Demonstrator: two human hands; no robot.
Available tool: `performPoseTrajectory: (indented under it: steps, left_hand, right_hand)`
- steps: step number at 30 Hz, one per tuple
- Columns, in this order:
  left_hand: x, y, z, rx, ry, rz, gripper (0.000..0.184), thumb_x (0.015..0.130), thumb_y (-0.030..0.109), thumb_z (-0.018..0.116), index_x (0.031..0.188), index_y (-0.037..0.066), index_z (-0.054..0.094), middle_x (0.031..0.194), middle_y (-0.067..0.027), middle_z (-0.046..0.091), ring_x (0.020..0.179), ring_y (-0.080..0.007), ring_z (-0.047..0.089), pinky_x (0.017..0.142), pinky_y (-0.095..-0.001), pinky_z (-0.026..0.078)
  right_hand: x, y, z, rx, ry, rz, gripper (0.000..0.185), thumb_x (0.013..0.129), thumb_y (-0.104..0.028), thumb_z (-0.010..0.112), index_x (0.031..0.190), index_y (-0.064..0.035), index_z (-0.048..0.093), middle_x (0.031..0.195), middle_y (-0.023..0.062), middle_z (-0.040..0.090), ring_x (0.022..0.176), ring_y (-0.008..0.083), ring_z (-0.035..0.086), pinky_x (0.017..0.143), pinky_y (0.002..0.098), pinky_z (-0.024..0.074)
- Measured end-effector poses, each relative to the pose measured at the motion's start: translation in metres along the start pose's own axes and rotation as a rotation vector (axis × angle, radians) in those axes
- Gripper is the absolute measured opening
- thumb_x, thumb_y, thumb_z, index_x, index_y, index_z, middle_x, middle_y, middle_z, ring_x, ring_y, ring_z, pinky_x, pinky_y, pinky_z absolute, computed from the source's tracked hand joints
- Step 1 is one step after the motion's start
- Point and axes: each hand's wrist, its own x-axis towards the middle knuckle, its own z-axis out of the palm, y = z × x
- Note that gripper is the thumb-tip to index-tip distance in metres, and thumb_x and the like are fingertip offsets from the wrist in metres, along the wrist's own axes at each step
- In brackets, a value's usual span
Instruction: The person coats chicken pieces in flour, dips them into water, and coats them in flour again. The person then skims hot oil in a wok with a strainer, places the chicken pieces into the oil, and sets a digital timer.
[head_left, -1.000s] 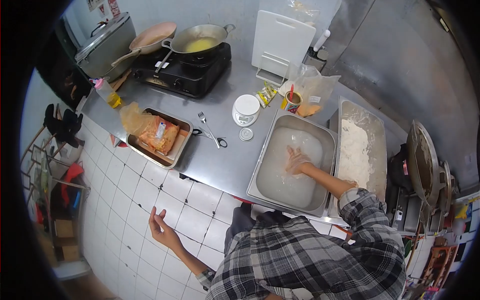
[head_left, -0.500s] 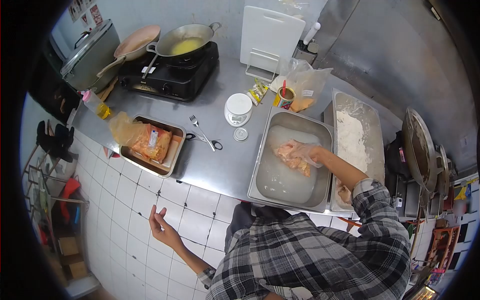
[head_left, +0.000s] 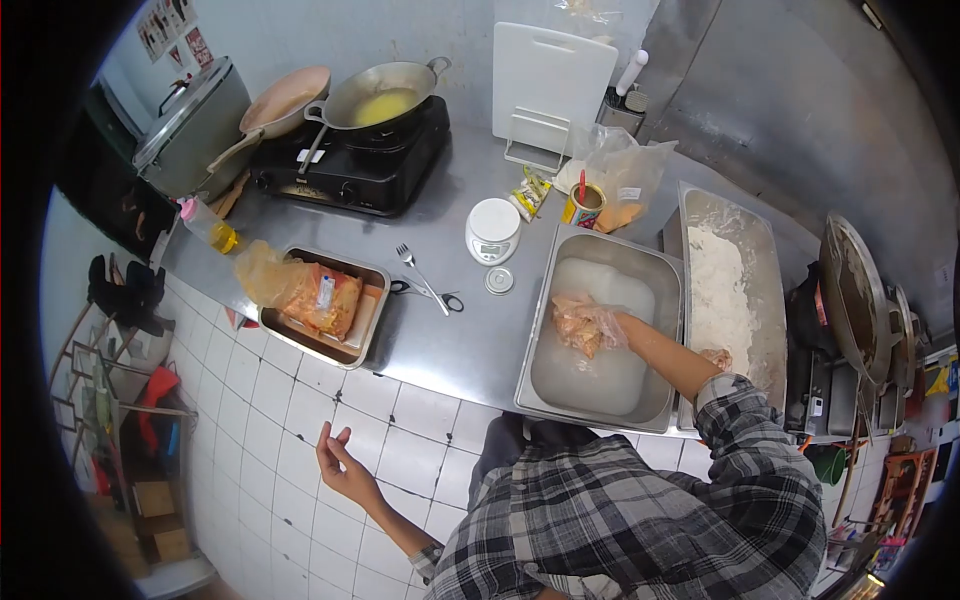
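Note:
My right hand [head_left: 604,325], in a clear plastic glove, grips a piece of raw chicken [head_left: 577,322] over the deep steel pan [head_left: 528,388]. Cloudy whitish water [head_left: 600,392] fills much of that pan; whether the chicken touches it, I cannot tell. My left hand [head_left: 346,472] is bare and holds nothing, its fingers apart above the tiled floor. Right beside the water pan is another steel pan [head_left: 763,240] with white flour [head_left: 716,280] and a coated piece [head_left: 716,357] near my right forearm.
A steel tray [head_left: 376,300] holds bagged marinated meat [head_left: 325,300]. Near it lie a fork [head_left: 424,280] and scissors [head_left: 453,302]. A kitchen scale [head_left: 492,228], a round lid [head_left: 499,280] and an open can [head_left: 583,207] stand mid-table. Behind, a wok [head_left: 345,100] sits on a black stove [head_left: 380,175].
My right hand has turned the chicken slightly within the water pan and still grips it. The whole view has shifted a little; my left hand stays raised and apart from everything.

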Motion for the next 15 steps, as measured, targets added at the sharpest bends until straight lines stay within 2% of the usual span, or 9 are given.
performPoseTrajectory:
  steps: [5,8,11,15]
  left_hand:
    - [0.001,-0.006,-0.007,0.016,0.026,-0.009,0.029,0.097,0.019,0.047,0.115,0.001,0.06,0.084,-0.0117,0.067,0.085,-0.0155,0.063,0.087,-0.0322,0.044]
    - [0.005,-0.006,-0.007,0.037,0.03,0.007,0.03,0.097,0.021,0.047,0.116,0.002,0.06,0.085,-0.0119,0.067,0.085,-0.0154,0.062,0.083,-0.0311,0.045]
    - [0.009,-0.005,-0.005,0.03,0.022,0.029,0.031,0.097,0.023,0.048,0.117,0.003,0.06,0.087,-0.012,0.067,0.085,-0.0151,0.062,0.079,-0.0292,0.046]
    - [0.012,0.002,-0.004,0.044,0.024,0.045,0.031,0.097,0.023,0.048,0.117,0.002,0.06,0.087,-0.0125,0.068,0.084,-0.0151,0.062,0.079,-0.029,0.046]
  right_hand:
    - [0.045,0.011,-0.024,0.119,0.05,-0.168,0.034,0.083,-0.023,0.067,0.11,-0.0073,0.053,0.097,0.0071,0.063,0.079,0.0191,0.065,0.069,0.0342,0.056]
    - [0.026,0.0,-0.014,0.07,0.059,-0.224,0.039,0.08,-0.025,0.07,0.113,-0.012,0.054,0.099,0.0082,0.063,0.084,0.0235,0.065,0.073,0.0372,0.0556]
    - [0.02,0.002,-0.02,0.05,-0.034,-0.251,0.038,0.084,-0.029,0.064,0.115,-0.0108,0.053,0.1,0.01,0.062,0.083,0.0253,0.065,0.071,0.0392,0.0561]
    - [0.0,0.007,-0.017,0.239,-0.208,-0.22,0.039,0.087,-0.032,0.06,0.119,-0.0112,0.052,0.102,0.0117,0.062,0.086,0.0279,0.065,0.069,0.0415,0.0562]
